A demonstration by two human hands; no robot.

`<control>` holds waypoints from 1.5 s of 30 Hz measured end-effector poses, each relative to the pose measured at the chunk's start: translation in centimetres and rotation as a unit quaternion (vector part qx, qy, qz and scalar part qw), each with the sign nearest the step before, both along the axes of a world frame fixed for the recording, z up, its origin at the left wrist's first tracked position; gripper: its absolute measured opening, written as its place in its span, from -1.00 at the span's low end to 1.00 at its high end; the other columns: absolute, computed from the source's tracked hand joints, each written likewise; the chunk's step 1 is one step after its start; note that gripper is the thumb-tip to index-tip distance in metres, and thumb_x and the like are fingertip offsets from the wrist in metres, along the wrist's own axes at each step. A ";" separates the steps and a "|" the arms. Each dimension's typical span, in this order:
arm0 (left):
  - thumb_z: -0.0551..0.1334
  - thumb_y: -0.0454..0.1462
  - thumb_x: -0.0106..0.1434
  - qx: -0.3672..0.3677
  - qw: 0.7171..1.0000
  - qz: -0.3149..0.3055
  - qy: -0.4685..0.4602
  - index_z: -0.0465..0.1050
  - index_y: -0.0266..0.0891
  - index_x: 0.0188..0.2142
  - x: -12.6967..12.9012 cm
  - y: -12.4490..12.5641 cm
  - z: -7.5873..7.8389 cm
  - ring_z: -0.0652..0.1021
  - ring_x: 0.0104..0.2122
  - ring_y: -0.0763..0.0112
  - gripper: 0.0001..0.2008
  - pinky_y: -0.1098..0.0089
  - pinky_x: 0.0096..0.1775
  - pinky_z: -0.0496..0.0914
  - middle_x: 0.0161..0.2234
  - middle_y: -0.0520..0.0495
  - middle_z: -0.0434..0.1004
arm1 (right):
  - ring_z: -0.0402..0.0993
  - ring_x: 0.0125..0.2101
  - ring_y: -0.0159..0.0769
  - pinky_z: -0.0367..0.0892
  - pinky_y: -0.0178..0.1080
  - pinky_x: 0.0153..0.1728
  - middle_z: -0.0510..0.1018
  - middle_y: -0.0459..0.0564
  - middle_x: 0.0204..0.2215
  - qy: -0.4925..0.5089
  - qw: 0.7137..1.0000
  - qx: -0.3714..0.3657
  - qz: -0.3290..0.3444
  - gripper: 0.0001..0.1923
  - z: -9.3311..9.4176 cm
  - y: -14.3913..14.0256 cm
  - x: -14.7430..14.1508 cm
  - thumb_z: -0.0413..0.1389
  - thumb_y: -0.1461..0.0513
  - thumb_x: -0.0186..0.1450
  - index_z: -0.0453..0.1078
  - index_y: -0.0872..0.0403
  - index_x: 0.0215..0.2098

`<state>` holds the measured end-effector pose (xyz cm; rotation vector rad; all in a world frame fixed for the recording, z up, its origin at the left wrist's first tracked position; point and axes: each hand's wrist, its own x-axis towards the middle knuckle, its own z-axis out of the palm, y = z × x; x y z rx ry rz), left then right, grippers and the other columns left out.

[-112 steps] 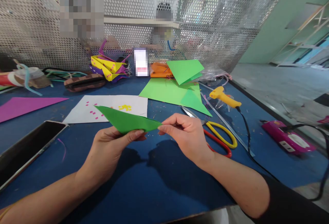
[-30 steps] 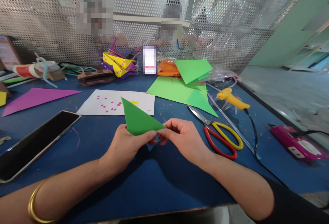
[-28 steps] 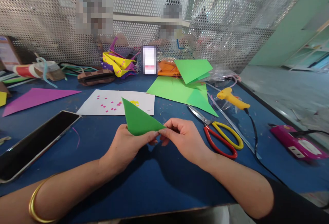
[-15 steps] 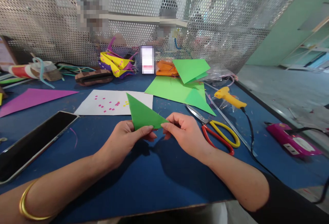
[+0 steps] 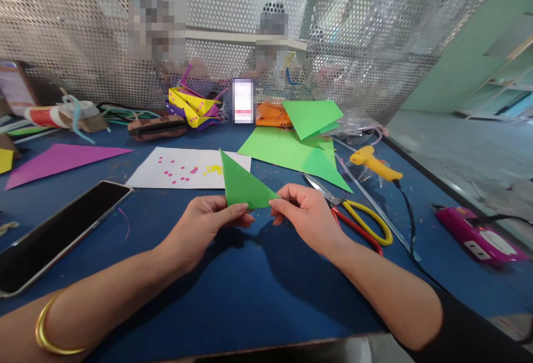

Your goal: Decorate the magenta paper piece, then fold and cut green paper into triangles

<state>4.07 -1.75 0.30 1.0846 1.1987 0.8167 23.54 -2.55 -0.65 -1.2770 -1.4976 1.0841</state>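
Green paper triangle [image 5: 244, 188] stands pinched between both hands: left hand [image 5: 206, 227] closed on its lower edge, right hand [image 5: 306, 218] nipping the corner, steadying it above the table [image 5: 250, 296].

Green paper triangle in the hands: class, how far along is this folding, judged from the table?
Done: a yellow and purple folded model stands at the back, and the green paper triangle is already folded. In hand: the left hand and right hand pinch its lower edge. Left: the green sheets and the purple triangle lie unworked.
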 end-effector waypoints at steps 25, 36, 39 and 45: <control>0.43 -0.13 0.09 0.392 0.919 0.003 0.037 0.67 -0.04 -0.29 -2.0 -1.1 1.6 0.60 -0.17 0.14 -0.83 0.19 0.00 0.41 -0.28 -0.05 0.69 | 0.58 -0.28 -0.27 0.45 -0.22 -0.21 0.66 0.01 -0.31 -0.325 0.829 0.456 -0.021 -0.81 -0.1 0.1 1.8 0.04 0.37 0.36 0.49 0.05 -0.25; 0.39 -0.13 0.03 -0.056 0.976 -0.210 -0.024 0.58 -0.20 -0.53 -1.1 0.1 1.5 0.36 -0.59 0.47 -0.81 0.45 -0.53 0.18 -0.60 0.01 0.45 | 0.64 -0.22 -0.30 0.48 -0.15 -0.05 0.68 -0.03 -0.15 -0.300 0.773 0.557 0.035 -0.69 0.6 -0.3 2.7 0.07 0.41 0.32 0.52 -0.06 -0.12; 0.43 -0.17 -0.04 -0.068 0.977 -0.201 -0.014 0.53 -0.20 -0.62 -1.1 0.0 1.4 0.28 -0.64 0.52 -0.81 0.47 -0.56 0.13 -0.67 0.07 0.33 | 0.60 -0.11 -0.27 0.45 -0.12 0.01 0.65 -0.05 -0.09 -0.264 0.825 0.499 0.009 -0.69 0.3 0.1 2.3 0.08 0.38 0.33 0.52 -0.08 -0.07; 0.46 -0.16 -0.04 0.015 1.000 -0.005 -0.021 0.53 -0.23 -0.63 -0.8 0.4 0.7 0.34 -0.59 0.51 -0.77 0.48 -0.53 0.19 -0.62 0.04 0.38 | 0.62 -0.22 -0.21 0.49 -0.10 -0.11 0.66 0.07 -0.23 -0.026 0.990 0.136 -0.028 -0.75 0.3 0.6 1.3 0.06 0.14 0.37 0.45 0.07 -0.07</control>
